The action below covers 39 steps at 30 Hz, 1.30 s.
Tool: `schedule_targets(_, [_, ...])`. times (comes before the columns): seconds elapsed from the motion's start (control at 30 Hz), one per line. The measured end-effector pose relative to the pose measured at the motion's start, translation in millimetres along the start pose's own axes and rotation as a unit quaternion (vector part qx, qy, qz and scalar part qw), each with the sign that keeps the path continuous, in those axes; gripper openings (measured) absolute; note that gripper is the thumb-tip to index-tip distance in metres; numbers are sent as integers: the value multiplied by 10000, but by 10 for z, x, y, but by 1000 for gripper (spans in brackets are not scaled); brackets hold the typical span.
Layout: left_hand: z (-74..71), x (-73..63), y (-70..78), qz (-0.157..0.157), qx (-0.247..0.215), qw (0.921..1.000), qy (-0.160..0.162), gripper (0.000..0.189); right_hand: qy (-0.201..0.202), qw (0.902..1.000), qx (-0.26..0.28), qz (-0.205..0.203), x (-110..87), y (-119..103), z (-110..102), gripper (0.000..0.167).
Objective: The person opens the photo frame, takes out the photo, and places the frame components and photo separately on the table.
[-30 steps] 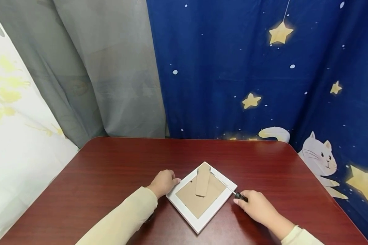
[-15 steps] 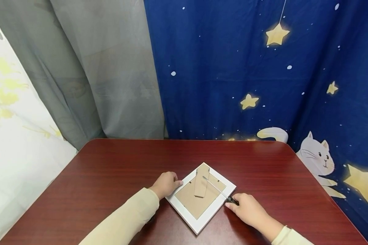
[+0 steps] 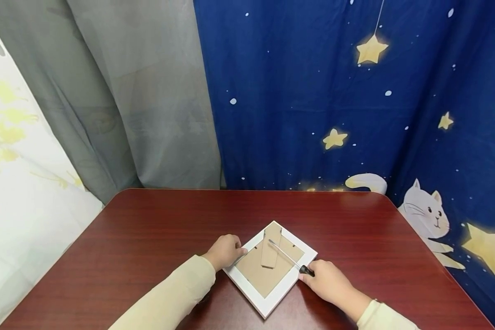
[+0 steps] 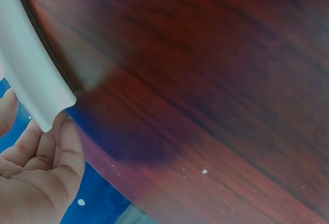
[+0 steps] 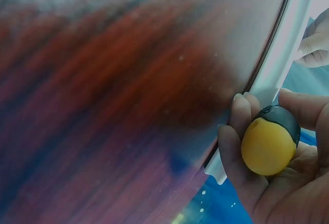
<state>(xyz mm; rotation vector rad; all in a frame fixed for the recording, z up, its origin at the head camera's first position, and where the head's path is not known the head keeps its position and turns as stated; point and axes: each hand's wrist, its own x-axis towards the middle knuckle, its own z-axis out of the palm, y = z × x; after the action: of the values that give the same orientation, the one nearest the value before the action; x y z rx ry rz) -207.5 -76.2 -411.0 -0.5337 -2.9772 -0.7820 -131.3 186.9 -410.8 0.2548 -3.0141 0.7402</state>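
Note:
A white picture frame (image 3: 267, 304) lies face down on the table, turned cornerwise, its brown backing board (image 3: 253, 270) and cardboard stand (image 3: 269, 256) facing up. My left hand (image 3: 224, 252) grips its left corner; in the left wrist view the fingers (image 4: 67, 152) curl under the white edge. My right hand (image 3: 330, 279) holds a screwdriver (image 3: 307, 271) beside the right edge. Its yellow and black handle end (image 5: 268, 149) shows in the right wrist view. The metal shaft slants over the backing, tip over the stand; contact cannot be told. Small dark tabs (image 3: 294, 245) show at the backing's edges.
The dark red wooden table (image 3: 169, 215) extends around the frame. Behind it hang a grey curtain (image 3: 161, 114) and a blue starry curtain (image 3: 280, 91). A white cloth (image 3: 33, 220) hangs at the left.
My right hand has moved left with the screwdriver, its tip going from the backing's upper right edge to over the stand. My left hand keeps its grip on the frame.

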Motion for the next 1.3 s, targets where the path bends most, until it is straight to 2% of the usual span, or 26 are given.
schedule_targets(0.13, [12,-7,-1,98,-44,9999,10,29,14,10000,-18,24,18,-15,20,38])
schedule_targets(0.3, [18,-6,-7,70,-63,10000,-26,32,98,9999,-106,25,41,-34,29,41])
schedule_targets(0.67, [12,-8,-10,122,8,9999,-43,37,37,9994,-331,121,110,-46,11,36])
schedule_targets(1.3, [-27,-52,67,-235,341,9989,-238,33,-248,9992,-321,25,266,-36,-65,31])
